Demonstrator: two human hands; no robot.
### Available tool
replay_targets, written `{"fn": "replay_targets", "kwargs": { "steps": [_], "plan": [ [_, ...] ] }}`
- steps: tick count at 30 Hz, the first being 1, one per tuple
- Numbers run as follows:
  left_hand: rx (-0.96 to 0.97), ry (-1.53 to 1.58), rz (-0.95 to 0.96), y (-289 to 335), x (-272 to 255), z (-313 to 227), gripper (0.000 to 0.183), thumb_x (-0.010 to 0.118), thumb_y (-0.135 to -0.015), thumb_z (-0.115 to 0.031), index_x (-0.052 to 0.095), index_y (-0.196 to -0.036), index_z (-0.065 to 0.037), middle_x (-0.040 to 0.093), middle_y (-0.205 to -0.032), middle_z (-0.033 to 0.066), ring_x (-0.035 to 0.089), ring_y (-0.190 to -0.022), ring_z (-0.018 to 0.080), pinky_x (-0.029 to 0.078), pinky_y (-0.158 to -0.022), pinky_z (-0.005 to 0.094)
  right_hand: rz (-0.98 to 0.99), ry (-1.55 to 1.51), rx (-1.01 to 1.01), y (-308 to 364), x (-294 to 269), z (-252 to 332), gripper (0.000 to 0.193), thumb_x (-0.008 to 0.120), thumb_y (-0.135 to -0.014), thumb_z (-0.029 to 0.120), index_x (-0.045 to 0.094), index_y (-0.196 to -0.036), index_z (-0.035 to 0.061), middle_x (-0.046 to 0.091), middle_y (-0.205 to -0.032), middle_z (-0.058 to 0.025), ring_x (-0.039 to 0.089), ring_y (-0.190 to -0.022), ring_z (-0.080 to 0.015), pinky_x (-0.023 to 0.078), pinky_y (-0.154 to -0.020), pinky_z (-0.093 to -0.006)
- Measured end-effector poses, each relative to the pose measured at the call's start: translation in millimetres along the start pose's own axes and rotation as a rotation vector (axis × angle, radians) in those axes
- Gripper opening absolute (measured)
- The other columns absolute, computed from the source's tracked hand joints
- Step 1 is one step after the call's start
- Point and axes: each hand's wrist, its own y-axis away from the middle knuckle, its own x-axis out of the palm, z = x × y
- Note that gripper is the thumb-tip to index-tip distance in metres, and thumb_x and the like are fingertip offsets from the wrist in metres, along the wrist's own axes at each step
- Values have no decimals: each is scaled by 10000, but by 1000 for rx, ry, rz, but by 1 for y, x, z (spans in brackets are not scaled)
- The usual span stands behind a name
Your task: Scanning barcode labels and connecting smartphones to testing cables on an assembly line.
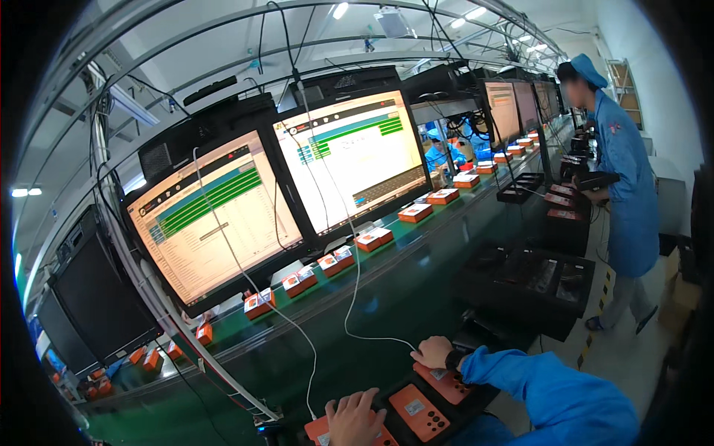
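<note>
Three flat orange devices lie side by side in a black tray (398, 432) at the lower edge. The middle device (418, 411) shows a white label and several black round spots. My left hand (355, 421) rests over the left device (318, 430) with its fingers spread, hiding much of it. A white cable (313, 364) runs down to that device's upper end. My right hand (434, 351), with a dark wristband, bends its fingers at the upper end of the right device (445, 382). Another white cable (381, 340) ends at its fingertips; the plug is hidden.
Two lit monitors (216, 215) (353, 160) stand behind a green conveyor belt (394, 286). Orange-and-white boxes (336, 260) line the belt. Black trays (532, 279) sit to the right, beyond a black object near my right wrist. Farther back, a person in blue (628, 171) stands handling something dark.
</note>
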Motion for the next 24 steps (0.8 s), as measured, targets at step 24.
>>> {"fn": "replay_targets", "kwargs": {
  "steps": [24],
  "plan": [
    [-121,221,170,-12,118,84,387,527,-877,-376,553,-1166,-120,644,-921,126,617,-852,318,449,-733,446,-442,102,-22,26,-59,-102,313,607,-848,228,474,-1039,19,547,-923,-182,519,-878,-412,420,-785,-465]
  ]
}}
